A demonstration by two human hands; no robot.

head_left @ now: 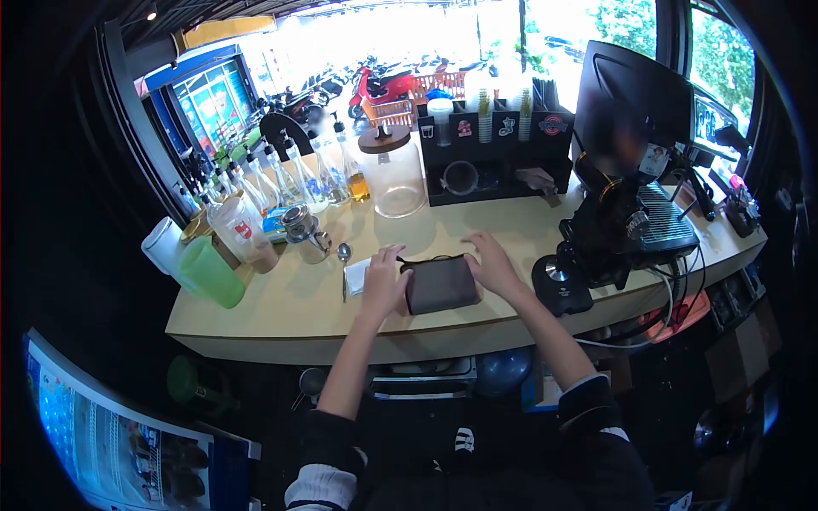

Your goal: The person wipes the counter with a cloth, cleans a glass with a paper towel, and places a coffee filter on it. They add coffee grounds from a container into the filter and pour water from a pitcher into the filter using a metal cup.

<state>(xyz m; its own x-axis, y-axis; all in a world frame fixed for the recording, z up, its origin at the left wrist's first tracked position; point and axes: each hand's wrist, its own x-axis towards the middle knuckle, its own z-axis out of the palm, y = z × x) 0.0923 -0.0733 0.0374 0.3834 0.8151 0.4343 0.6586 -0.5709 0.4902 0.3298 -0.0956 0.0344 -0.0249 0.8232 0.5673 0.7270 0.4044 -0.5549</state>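
Note:
A dark grey, flat rectangular object (442, 284), perhaps a case or a small device, sits at the counter's front between my hands. What looks like a thin dark strap or cord shows along its far edge. My left hand (385, 285) is at its left side, thumb by the corner and fingers apart, stretched past the far edge. On the right side, my right hand (496, 268) has its thumb against the edge and its fingers spread. A white cloth or paper (358, 278) lies partly behind my left hand, with a long spoon (344, 253) beside it.
Left on the counter (264, 328) stand a green cup (213, 272), a clear pitcher (244, 230), a metal pot (308, 234) and several bottles. Behind are a glass jar (396, 179) and a black cup rack (498, 153). A black machine (630, 221) and a dark base (562, 289) stand right.

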